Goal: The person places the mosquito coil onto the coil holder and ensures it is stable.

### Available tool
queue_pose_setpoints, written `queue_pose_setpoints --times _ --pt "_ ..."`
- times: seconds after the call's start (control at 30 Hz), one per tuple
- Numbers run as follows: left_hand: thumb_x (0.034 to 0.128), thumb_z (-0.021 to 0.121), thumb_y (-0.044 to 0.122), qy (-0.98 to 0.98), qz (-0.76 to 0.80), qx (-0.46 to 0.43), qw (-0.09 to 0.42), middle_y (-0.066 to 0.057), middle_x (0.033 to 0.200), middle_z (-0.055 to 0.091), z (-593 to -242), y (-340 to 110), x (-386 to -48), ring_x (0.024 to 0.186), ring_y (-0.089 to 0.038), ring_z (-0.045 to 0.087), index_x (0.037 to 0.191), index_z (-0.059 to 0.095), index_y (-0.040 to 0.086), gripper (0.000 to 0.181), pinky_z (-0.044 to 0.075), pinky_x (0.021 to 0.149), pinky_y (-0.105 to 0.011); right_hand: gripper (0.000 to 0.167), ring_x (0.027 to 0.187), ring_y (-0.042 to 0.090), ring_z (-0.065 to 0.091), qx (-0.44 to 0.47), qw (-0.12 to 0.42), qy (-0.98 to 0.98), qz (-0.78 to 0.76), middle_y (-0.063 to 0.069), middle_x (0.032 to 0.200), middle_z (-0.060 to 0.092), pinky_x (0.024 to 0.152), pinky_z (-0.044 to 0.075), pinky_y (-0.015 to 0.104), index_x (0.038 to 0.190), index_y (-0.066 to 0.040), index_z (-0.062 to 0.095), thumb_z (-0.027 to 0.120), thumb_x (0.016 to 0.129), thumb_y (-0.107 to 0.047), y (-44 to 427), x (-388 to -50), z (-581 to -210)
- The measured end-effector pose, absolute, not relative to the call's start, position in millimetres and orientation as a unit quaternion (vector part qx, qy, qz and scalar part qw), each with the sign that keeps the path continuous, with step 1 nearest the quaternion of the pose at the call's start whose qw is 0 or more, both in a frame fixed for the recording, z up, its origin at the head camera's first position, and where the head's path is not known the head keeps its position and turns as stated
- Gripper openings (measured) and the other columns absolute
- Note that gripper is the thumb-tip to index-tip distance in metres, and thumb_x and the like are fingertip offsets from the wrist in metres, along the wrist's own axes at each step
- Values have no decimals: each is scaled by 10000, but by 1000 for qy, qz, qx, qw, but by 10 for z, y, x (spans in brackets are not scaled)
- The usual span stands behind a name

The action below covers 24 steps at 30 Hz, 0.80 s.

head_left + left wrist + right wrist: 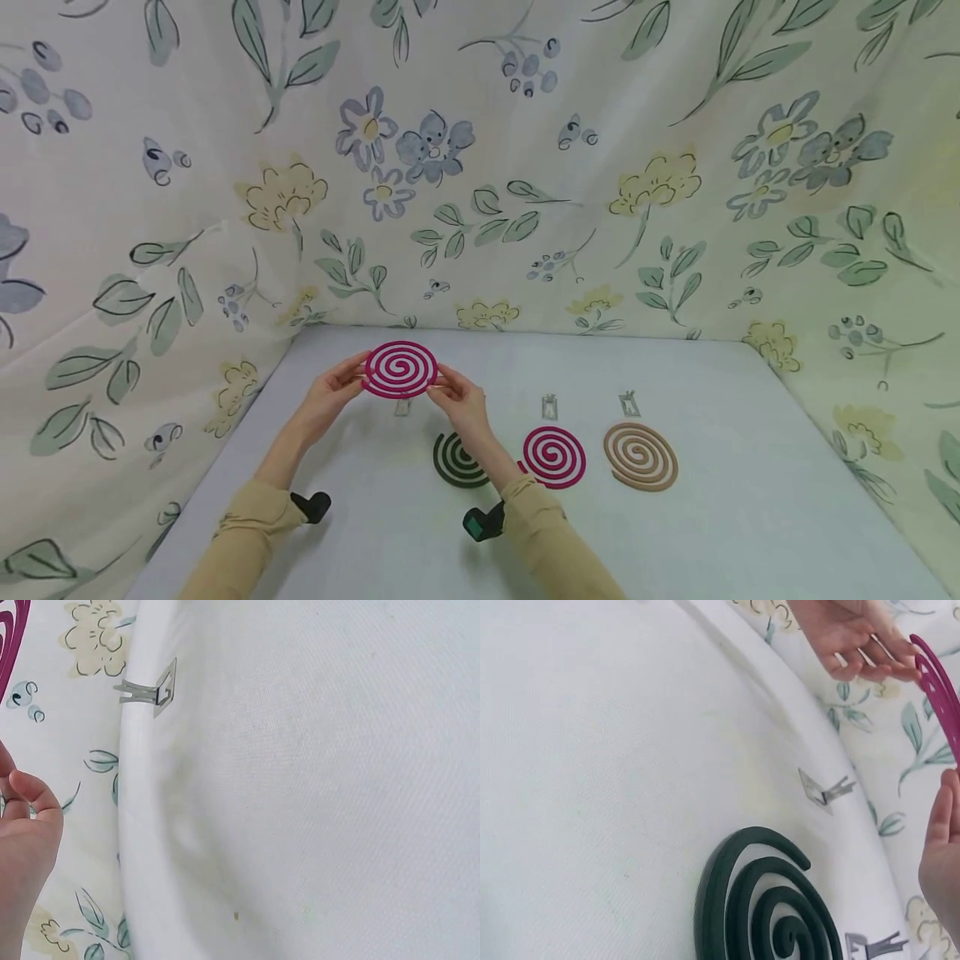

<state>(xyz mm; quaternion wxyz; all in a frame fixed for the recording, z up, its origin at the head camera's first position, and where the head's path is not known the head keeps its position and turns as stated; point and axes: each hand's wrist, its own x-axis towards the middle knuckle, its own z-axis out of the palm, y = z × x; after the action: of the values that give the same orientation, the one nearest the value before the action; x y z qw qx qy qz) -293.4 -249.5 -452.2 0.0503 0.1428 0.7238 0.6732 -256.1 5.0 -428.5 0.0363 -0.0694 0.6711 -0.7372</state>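
A magenta mosquito coil [401, 367] is held up above the far part of the table, its spiral face toward the head camera. My left hand [332, 398] pinches its left rim, and my right hand [461, 403] pinches the right rim. In the right wrist view the coil [939, 697] appears nearly edge-on between both hands. Just below it, a small metal coil stand [402, 407] is partly hidden. Under my right forearm lies a dark green coil [438, 467], partly covered.
To the right on the white table [720, 517] lie another magenta coil [552, 455] and a tan coil [638, 452]. Behind them are two more metal stands, one left [550, 407] and one right [629, 404]. Floral cloth [495, 250] hangs around the back and sides.
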Motion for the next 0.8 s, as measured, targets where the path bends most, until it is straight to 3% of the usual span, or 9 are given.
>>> queue_pose_setpoints --times 0.13,0.5,0.7,0.8 --pt "964 541 185 733 665 134 51 132 1149 589 -4584 -2495 -2955 1070 14 560 1467 331 90 554 451 930 -143 474 926 72 605 -57 31 668 -742 204 1189 620 860 520 229 1348 2 494 628 899 -65 15 -2656 -4428" --pt "970 535 184 728 671 125 68 170 1094 588 -4739 -2478 -3011 976 22 537 1469 314 61 560 454 822 -193 436 989 120 610 -2 19 683 -730 122 1164 641 892 513 266 1325 -65 538 636 905 -128 -88 -2781 -4739" --pt "957 558 172 693 701 157 56 150 1071 600 -4892 -2438 -3038 926 16 531 1430 422 151 493 420 756 -178 441 1004 142 601 16 20 674 -738 140 1191 614 901 509 278 1340 -41 517 616 915 -104 -114 -2769 -4780" --pt "954 547 132 695 703 141 55 155 1054 597 -4926 -2412 -3031 911 9 520 1441 392 105 512 410 743 -177 447 1001 151 596 20 15 670 -742 160 1191 603 882 508 268 1343 -20 506 612 915 -91 -129 -2767 -4789"
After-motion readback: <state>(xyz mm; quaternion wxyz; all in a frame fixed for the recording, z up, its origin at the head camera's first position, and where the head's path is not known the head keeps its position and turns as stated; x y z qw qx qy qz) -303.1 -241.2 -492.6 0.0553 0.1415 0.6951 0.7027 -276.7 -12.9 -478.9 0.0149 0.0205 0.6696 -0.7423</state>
